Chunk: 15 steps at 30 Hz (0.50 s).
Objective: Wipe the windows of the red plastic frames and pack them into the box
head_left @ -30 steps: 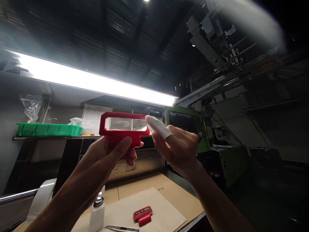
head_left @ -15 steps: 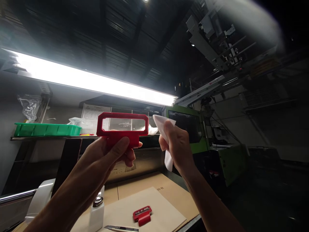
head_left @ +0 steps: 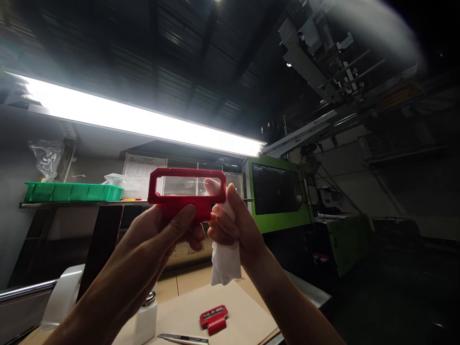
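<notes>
A red plastic part (head_left: pixel 187 199) with a long rectangular opening is held up by my left hand (head_left: pixel 158 235), thumb across its lower block. My right hand (head_left: pixel 239 225) grips a white cloth (head_left: pixel 226 263) that hangs below the fingers. It is at the part's right end, with a cloth-covered fingertip showing through the opening. Below, a second red part (head_left: pixel 214 320) lies on the light board over the cardboard (head_left: pixel 192 279). Near it are a cutter knife (head_left: pixel 183 339) and a white bottle (head_left: pixel 146 321) with a metal top.
A green tray (head_left: pixel 74 191) sits on the shelf at the left, under a bright tube light. A white roll (head_left: pixel 63 297) stands at lower left. The green machine (head_left: pixel 282 191) is at the right, with a machine arm overhead.
My right hand has moved left with the cloth, from beside the red part to its right end. The red part has shifted slightly right in view.
</notes>
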Each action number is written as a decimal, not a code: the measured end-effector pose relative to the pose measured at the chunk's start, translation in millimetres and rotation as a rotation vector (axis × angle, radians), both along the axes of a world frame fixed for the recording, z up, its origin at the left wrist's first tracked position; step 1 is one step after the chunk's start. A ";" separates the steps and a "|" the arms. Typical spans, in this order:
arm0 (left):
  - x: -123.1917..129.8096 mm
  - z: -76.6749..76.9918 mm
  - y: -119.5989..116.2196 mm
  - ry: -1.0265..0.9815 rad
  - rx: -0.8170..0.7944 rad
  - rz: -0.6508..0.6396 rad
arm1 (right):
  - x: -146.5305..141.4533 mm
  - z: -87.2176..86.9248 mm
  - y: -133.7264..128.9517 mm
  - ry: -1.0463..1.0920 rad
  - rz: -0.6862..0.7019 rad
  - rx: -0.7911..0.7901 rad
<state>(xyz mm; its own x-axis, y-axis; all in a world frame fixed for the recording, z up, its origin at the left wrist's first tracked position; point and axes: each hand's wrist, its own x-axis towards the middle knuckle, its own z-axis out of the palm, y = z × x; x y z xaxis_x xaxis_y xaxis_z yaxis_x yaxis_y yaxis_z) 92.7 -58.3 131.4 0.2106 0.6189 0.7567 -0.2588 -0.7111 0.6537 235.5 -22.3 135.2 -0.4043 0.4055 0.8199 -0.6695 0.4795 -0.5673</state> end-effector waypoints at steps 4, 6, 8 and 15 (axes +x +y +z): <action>-0.1 -1.5 1.4 0.014 0.036 -0.016 | -2.9 0.1 2.9 0.018 0.132 0.003; 0.3 -1.9 2.4 0.008 0.046 -0.018 | -5.9 -1.3 4.8 0.049 0.163 0.002; 0.7 -1.6 3.5 0.009 0.063 -0.032 | -8.9 -3.5 6.9 0.089 0.166 0.003; -2.7 -1.2 8.1 -0.034 0.082 0.018 | -10.2 -9.3 10.2 0.237 0.015 -0.068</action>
